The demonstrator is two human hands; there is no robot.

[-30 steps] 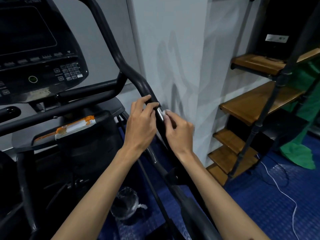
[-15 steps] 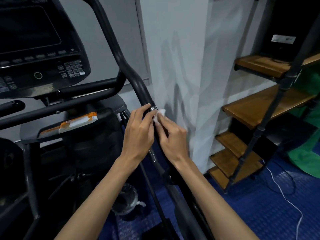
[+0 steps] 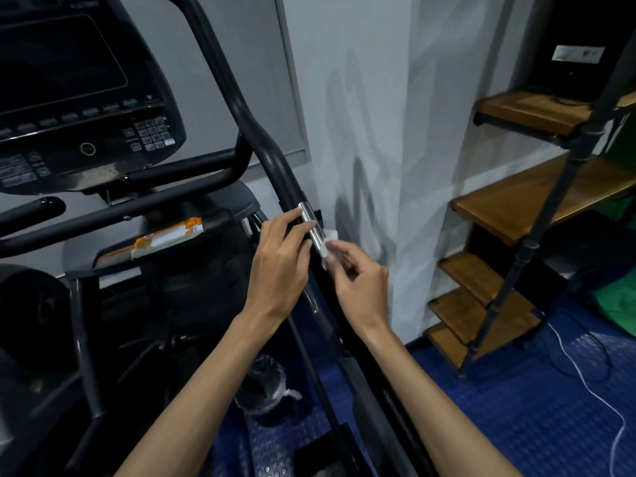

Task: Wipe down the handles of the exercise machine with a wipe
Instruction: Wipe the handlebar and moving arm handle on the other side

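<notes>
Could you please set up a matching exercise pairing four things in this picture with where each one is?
1. small white wipe
2. orange-and-white packet
3. brown wooden shelves
4. thin white cable

a. on the blue floor
b. on the machine's dark tray
c. against the silver handle section
d. right of the white wall

Pairs: 1-c, 2-b, 3-d, 4-a

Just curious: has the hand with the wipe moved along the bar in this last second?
Yes. The right hand with the wipe slid down the handle, exposing more of the silver band.
</notes>
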